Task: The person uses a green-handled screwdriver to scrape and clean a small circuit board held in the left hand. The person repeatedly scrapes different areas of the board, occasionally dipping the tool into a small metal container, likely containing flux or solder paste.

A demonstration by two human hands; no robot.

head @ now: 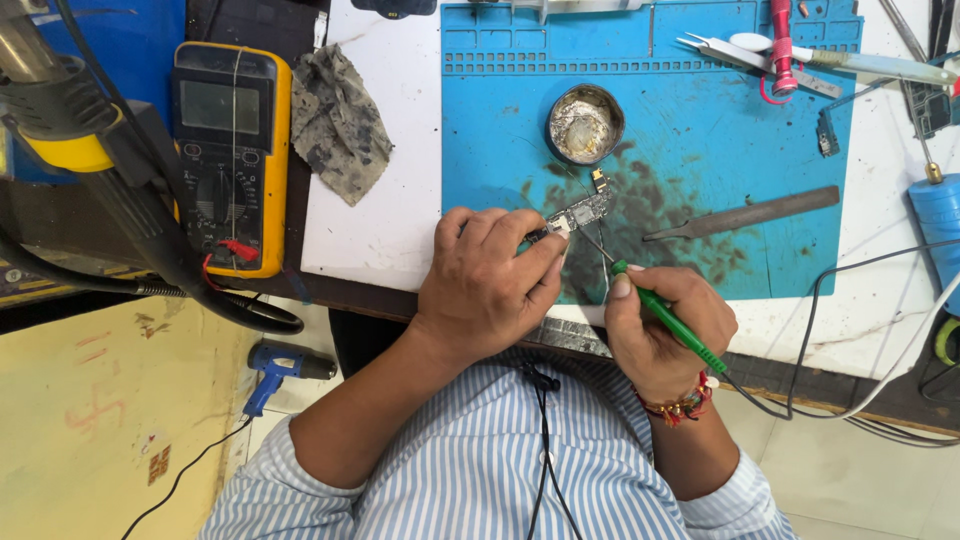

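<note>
While a black hose and a yellow-collared tool [70,150] hang over the far left, a yellow multimeter [228,155] lies on the tabletop [385,215] with a stained grey rag [338,122] just beside it. Below, on the floor, sits a small blue power tool [275,370]. On the blue work mat [700,130], the left hand [490,285] curls over the mat's near edge, its thumb and fingers pinching a small circuit board [582,212] flat against the stained surface. Just beyond the board stands a round metal tin [585,123]. The right hand [662,330] is closed around a green-handled soldering iron [668,318], its thin tip slanting up toward the board. Further right lie a flat grey metal tool [745,213], tweezers [715,50], a red pen-like tool [782,45] and a blue cylinder [938,235].
</note>
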